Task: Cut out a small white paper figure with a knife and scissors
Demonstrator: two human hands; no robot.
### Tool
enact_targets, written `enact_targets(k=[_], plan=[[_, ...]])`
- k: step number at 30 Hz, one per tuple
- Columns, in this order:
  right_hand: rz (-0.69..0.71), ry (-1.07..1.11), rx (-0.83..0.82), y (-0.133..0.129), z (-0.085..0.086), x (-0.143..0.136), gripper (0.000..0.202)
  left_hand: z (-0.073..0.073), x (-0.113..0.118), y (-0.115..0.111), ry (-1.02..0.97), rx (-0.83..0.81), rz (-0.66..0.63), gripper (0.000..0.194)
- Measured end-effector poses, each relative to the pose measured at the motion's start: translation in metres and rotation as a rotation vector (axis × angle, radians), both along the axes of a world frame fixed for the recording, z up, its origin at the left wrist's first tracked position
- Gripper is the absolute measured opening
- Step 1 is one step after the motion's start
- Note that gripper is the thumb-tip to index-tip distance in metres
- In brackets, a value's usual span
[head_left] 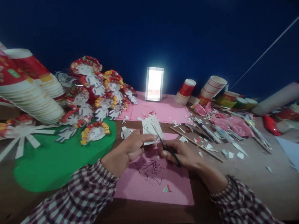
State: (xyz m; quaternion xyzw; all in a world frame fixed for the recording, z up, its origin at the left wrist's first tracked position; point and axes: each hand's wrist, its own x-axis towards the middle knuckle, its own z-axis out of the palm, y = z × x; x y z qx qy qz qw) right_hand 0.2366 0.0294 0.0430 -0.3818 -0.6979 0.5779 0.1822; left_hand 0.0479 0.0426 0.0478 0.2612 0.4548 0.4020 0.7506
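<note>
My left hand (136,146) is closed on a small white paper piece (151,125) with faint lines on it, thumb on top. Closed around the handles of dark scissors (171,151) is my right hand (181,154). The scissor blades point up and left and lie over the paper piece. Below both hands a pink sheet (154,191) with black handwriting lies on the table, with a small coloured scrap (167,188) on it.
Paper figures with red and yellow rims (96,134) stand at the left by a green sheet (58,167). Stacked paper cups (35,93) lean at far left, more (212,89) at back right. A wooden stick (197,144), pens (207,129) and scraps lie right. A bright screen (154,83) is behind.
</note>
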Motion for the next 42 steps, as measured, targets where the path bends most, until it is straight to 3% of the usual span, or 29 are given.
enact_targets(k=[11,16,24,33,42], plan=[[-0.006,0.073,-0.074,0.003,-0.002,0.005,0.050,0.003,0.002,0.001,-0.011,0.018,0.023,0.009],[-0.001,0.066,-0.084,0.002,-0.002,0.003,0.054,0.003,0.002,0.002,0.002,0.029,0.024,0.017],[-0.007,0.061,-0.082,0.002,0.002,0.001,0.054,-0.009,0.000,0.005,0.003,0.091,0.026,0.018],[-0.019,0.046,-0.060,0.002,-0.002,0.002,0.053,0.000,0.002,0.002,0.015,0.047,0.037,0.017],[-0.053,0.053,-0.063,0.002,-0.004,0.002,0.054,-0.006,0.007,0.000,0.039,0.145,0.110,0.023]])
